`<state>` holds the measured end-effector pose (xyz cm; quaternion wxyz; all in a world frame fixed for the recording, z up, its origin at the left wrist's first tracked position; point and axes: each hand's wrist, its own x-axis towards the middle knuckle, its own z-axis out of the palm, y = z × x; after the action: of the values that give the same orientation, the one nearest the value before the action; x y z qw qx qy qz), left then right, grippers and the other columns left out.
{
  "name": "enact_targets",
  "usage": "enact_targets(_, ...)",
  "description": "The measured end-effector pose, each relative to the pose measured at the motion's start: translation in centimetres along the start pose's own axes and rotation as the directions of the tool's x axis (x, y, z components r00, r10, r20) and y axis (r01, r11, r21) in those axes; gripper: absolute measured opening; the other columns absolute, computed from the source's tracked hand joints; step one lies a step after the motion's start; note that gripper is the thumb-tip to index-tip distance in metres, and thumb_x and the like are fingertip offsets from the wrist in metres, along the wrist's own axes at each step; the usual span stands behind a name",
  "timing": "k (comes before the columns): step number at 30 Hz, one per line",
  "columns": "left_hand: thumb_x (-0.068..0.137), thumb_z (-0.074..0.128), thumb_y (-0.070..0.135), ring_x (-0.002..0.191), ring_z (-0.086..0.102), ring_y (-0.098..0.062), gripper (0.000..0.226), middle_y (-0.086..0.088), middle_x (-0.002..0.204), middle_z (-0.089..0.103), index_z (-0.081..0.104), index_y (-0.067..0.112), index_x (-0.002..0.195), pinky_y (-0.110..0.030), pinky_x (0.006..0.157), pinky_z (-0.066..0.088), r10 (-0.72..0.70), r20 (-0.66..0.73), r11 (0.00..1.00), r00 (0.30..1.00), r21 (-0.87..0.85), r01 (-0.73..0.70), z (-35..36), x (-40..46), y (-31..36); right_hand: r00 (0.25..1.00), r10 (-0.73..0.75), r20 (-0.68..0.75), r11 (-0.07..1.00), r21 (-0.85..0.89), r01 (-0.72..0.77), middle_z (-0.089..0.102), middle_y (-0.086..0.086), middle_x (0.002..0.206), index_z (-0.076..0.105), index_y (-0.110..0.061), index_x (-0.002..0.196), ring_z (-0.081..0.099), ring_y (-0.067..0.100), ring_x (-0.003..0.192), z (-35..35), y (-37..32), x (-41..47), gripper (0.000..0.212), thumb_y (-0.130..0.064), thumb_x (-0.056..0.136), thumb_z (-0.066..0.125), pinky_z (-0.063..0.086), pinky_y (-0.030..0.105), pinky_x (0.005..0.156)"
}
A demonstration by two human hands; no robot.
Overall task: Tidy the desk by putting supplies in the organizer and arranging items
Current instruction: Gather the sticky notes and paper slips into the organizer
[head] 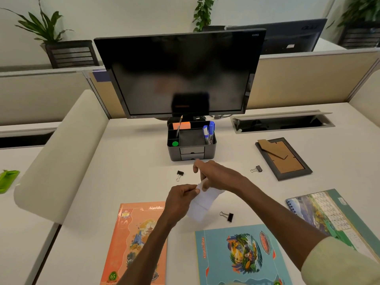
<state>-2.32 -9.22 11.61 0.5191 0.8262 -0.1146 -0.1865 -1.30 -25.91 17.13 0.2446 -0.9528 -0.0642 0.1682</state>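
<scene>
Both hands hold a folded white paper [202, 204] above the desk's middle. My left hand [181, 197] pinches its upper left edge. My right hand [213, 175] grips its top, fingers curled over it. Just beyond stands the black desk organizer [212, 148] with blue markers [208, 131], orange sticky notes [181, 125], a green-capped item [175, 143] and small front drawers. Three black binder clips lie loose: one left of the hands [179, 175], one at the right [257, 169], one below the paper [227, 216].
An orange notebook [133, 239] and a blue notebook [238, 256] lie at the near edge. A spiral calendar [327, 212] is at the right, with a face-down picture frame [282, 158] beyond it. A dark monitor [178, 75] stands behind the organizer, beside an open cable hatch [283, 122].
</scene>
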Motion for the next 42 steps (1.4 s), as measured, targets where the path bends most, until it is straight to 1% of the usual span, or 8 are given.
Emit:
enact_targets(6,0.099,0.053,0.024,0.087,0.066,-0.019,0.019,0.003,0.098,0.070,0.069,0.020,0.108,-0.026,0.065,0.051,-0.083,-0.193,0.978,0.978,-0.204,0.042,0.6,0.3,-0.7,0.916,0.156,-0.371,0.978,0.186,-0.091,0.041,0.005,0.144,0.032,-0.019,0.143,0.042,0.025,0.127,0.6,1.0,0.3,0.089,-0.034,0.072,0.083,0.041,0.035,0.100)
enact_targets(11,0.100,0.050,0.018,0.091,0.064,-0.011,0.018,0.006,0.103,0.067,0.061,0.024,0.112,-0.012,0.064,0.051,-0.078,-0.236,0.966,0.968,-0.258,0.015,1.0,0.9,-1.0,0.914,0.318,-0.253,0.761,0.643,-0.086,0.061,0.004,0.109,0.051,-0.013,0.126,0.059,0.021,0.098,3.6,2.7,-0.1,0.056,-0.026,0.078,0.078,0.050,0.026,0.078)
enact_targets(13,0.100,0.049,0.015,0.094,0.063,-0.009,0.019,0.007,0.104,0.067,0.060,0.025,0.112,-0.010,0.068,0.048,-0.050,-0.225,0.967,0.973,-0.253,-0.009,1.4,1.0,-1.2,0.904,0.296,-0.307,0.767,0.640,-0.034,0.066,0.007,0.095,0.063,-0.007,0.103,0.061,0.026,0.087,5.0,3.1,-0.1,0.028,-0.019,0.081,0.076,0.051,0.032,0.072)
enact_targets(17,0.099,0.048,0.010,0.099,0.062,-0.013,0.023,0.006,0.108,0.068,0.061,0.024,0.113,-0.017,0.077,0.046,-0.061,-0.221,0.969,0.973,-0.245,0.005,2.4,1.4,-2.0,0.866,0.309,-0.392,0.798,0.602,-0.012,0.067,0.007,0.082,0.064,-0.005,0.087,0.061,0.025,0.078,6.6,3.6,0.5,0.012,-0.011,0.080,0.073,0.051,0.041,0.069)
enact_targets(24,0.099,0.045,0.005,0.106,0.059,-0.013,0.030,0.006,0.114,0.065,0.059,0.019,0.121,-0.025,0.089,0.049,-0.002,-0.231,0.992,0.973,-0.126,-0.027,3.4,2.1,-3.9,0.900,0.238,-0.365,0.818,0.575,0.017,0.063,-0.003,0.096,0.056,-0.017,0.100,0.058,0.011,0.088,8.3,5.1,0.7,0.028,-0.011,0.079,0.074,0.047,0.013,0.068)
enact_targets(31,0.102,0.039,0.006,0.096,0.055,-0.008,0.029,0.003,0.112,0.060,0.057,0.008,0.125,0.002,0.074,0.038,0.031,-0.282,0.996,0.959,-0.067,-0.052,4.9,1.9,-4.1,0.903,0.201,-0.380,0.848,0.528,0.033,0.059,0.002,0.096,0.049,-0.018,0.103,0.056,0.014,0.084,9.9,5.5,0.8,0.022,-0.005,0.088,0.060,0.047,0.013,0.068)
enact_targets(38,0.101,0.042,0.010,0.094,0.056,0.001,0.021,0.010,0.106,0.058,0.056,0.014,0.116,0.000,0.079,0.040,0.061,-0.307,0.988,0.950,-0.118,-0.101,5.7,1.8,-3.3,0.874,0.199,-0.444,0.819,0.565,0.101,0.055,-0.008,0.091,0.045,-0.018,0.105,0.056,0.006,0.080,11.0,4.5,0.5,0.014,-0.018,0.091,0.049,0.047,0.012,0.067)
enact_targets(42,0.092,0.036,0.030,0.089,0.058,-0.004,0.029,0.009,0.099,0.058,0.055,0.015,0.108,-0.004,0.077,0.044,0.117,-0.308,0.984,0.944,-0.090,-0.151,5.7,1.7,-3.7,0.889,0.209,-0.408,0.835,0.548,0.055,0.056,-0.001,0.108,0.044,-0.024,0.114,0.056,0.013,0.095,10.6,3.8,0.5,0.028,-0.034,0.088,0.043,0.047,0.013,0.075)
